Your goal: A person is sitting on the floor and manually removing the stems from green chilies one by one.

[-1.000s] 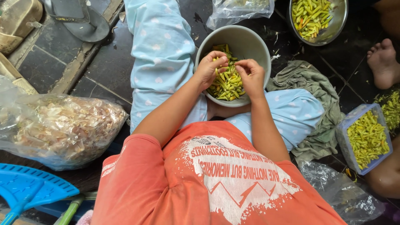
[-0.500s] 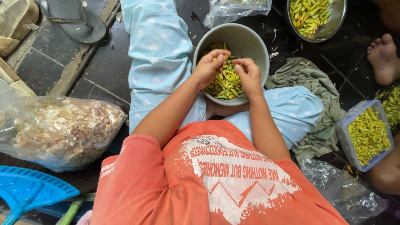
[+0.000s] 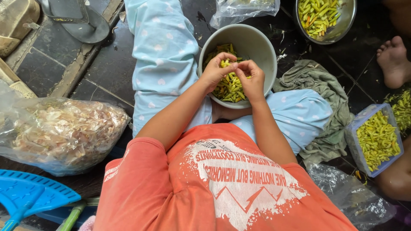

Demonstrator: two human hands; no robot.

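Both hands meet over my grey bowl [image 3: 257, 47], fingertips pinched together on one small yellow-green chili [image 3: 225, 64]. My left hand [image 3: 216, 70] curls nearly closed around its end, and my right hand [image 3: 252, 79] closes on the other end from the 3 o'clock side. The rest of the chilies lie heaped in the bottom of the bowl, which rests between my knees in pale blue trousers [image 3: 165, 51].

At 1 o'clock stands a metal bowl [image 3: 346, 21] with more chilies. At 3 o'clock a clear plastic tub [image 3: 355, 149] holds yellow ones, with a crumpled green cloth [image 3: 319, 85] between it and my knee. At 9 o'clock lies a plastic bag of pale peelings [image 3: 64, 132], and a blue plastic piece [image 3: 30, 196] sits at 8 o'clock. Another person's bare foot [image 3: 394, 60] rests at 2 o'clock.

What could go wrong, I think: the chili is small and slick, so it may slip from my pinch and drop among the sorted ones. The bowl is only wedged by my legs, so a shift of a knee could tip it onto the floor. Juice on my fingertips would sting if I touched my face.

Against half a second ago, my hands have drawn closer together and sit slightly nearer the bowl's middle; everything around them stays where it was.
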